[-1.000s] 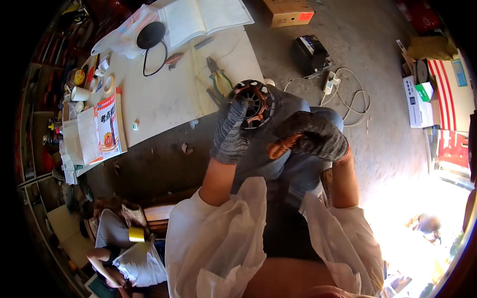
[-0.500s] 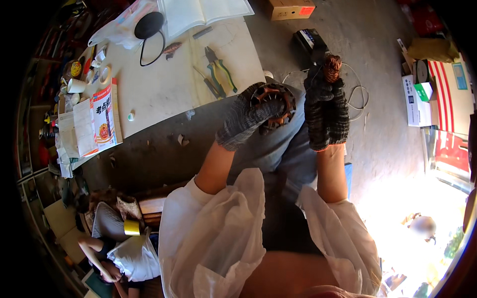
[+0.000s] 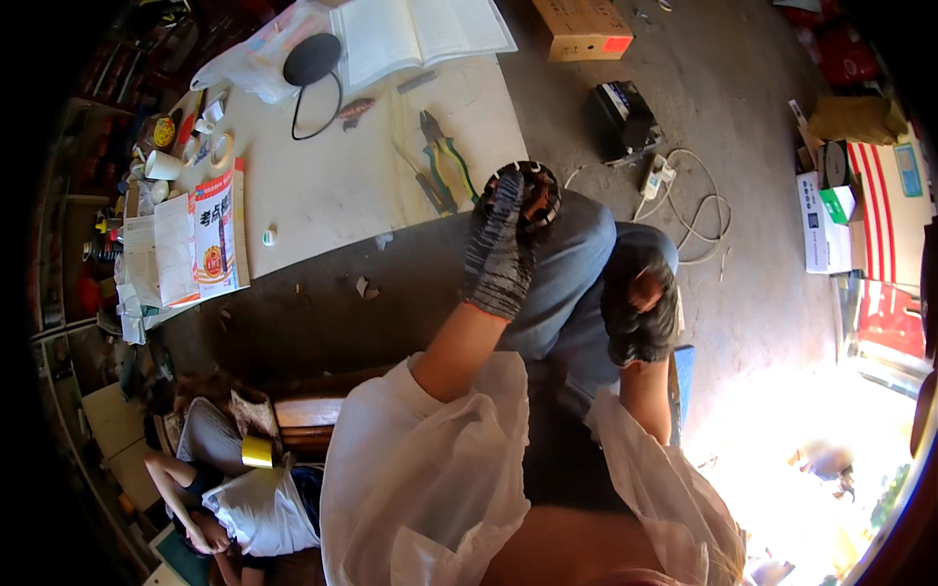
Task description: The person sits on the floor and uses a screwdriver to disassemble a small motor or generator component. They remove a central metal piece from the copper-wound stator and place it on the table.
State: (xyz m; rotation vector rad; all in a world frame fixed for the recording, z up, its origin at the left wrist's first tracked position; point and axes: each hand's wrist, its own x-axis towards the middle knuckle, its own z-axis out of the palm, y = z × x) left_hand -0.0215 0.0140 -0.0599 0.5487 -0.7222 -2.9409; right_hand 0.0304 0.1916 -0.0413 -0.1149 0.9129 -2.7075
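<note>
My left hand point(image 3: 500, 249), in a dark striped knit glove, is closed on a round motor stator point(image 3: 543, 207) with copper windings and a dark slotted rim. It holds the stator above my left knee, just off the table corner. My right hand point(image 3: 637, 330), gloved the same way, is closed over my right thigh with a bundle of copper wire point(image 3: 645, 291) showing in its grip. On the table nearby lie pliers point(image 3: 446, 156) with green and yellow handles and a thin screwdriver point(image 3: 433, 193).
The pale table point(image 3: 322, 186) carries an open book point(image 3: 420, 39), a black round disc point(image 3: 312, 61) and a red-white booklet point(image 3: 217, 234). A black battery point(image 3: 622, 119), power strip point(image 3: 659, 178) and carton point(image 3: 586, 29) sit on the floor. Another person point(image 3: 259, 508) reclines lower left.
My right hand has drawn back toward me with the copper wire, uncovering the battery and power strip. My left hand has shifted slightly left with the stator. The view has shifted a little.
</note>
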